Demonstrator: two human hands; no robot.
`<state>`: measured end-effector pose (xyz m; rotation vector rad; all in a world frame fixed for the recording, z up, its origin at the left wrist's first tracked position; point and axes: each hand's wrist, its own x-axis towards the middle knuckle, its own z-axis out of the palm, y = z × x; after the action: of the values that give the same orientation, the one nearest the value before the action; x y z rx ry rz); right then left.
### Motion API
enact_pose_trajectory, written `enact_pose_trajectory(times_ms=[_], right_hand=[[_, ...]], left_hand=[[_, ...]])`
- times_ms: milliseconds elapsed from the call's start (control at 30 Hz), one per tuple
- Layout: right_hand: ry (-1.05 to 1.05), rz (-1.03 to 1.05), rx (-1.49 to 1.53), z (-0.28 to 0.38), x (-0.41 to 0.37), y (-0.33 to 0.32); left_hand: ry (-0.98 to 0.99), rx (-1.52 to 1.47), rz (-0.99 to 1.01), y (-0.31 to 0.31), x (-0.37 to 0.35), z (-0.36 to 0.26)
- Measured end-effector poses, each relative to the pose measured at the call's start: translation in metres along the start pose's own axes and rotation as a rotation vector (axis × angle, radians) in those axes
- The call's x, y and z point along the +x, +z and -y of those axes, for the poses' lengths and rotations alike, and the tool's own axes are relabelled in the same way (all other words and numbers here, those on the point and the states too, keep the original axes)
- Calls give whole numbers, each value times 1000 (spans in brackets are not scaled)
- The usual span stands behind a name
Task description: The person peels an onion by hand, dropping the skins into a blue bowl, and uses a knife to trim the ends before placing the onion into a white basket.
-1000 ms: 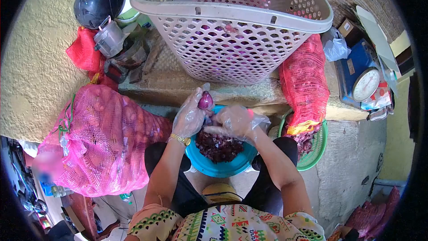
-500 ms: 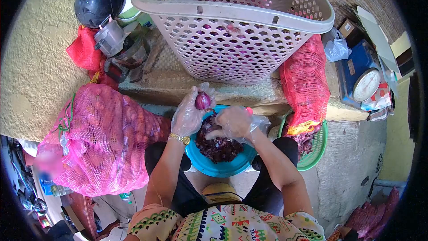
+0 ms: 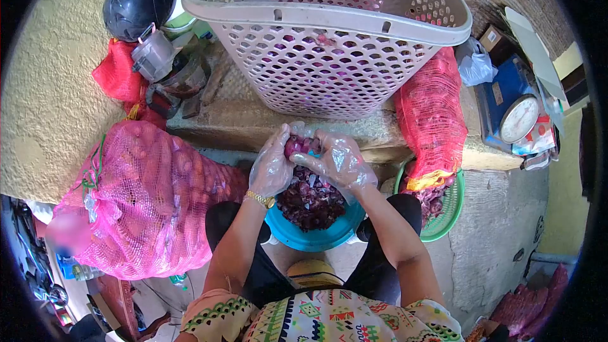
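Observation:
Both of my hands wear clear plastic gloves and meet above the blue basin. My left hand [image 3: 271, 166] has its fingers wrapped round a purple onion [image 3: 296, 146]. From the other side, my right hand [image 3: 339, 161] closes its fingers on the same onion, with something small and blue at the fingertips that I cannot make out. Below them the blue basin [image 3: 297, 239] holds a heap of dark purple onion skins [image 3: 310, 206]. A gold watch sits on my left wrist.
A tall perforated basket [image 3: 316, 63] with onions stands ahead on a ledge. Large pink mesh sack [image 3: 152, 196] at left; red mesh sack [image 3: 434, 114] over a green basket [image 3: 453, 212] at right. A scale [image 3: 519, 119], helmet [image 3: 136, 6] and pitcher [image 3: 153, 56] lie beyond.
My right hand has risen from the skins in the basin to the onion in my left hand. The onion has shifted slightly right, and both hands now meet round it.

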<state>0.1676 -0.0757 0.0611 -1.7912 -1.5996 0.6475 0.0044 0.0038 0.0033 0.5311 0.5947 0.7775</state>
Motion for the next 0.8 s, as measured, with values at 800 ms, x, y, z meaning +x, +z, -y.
enact_pose_trajectory(times_ms=[800], right_hand=[[-93,20,-106,-24,2,27]], left_hand=[[80,91,78,-5,0,2]])
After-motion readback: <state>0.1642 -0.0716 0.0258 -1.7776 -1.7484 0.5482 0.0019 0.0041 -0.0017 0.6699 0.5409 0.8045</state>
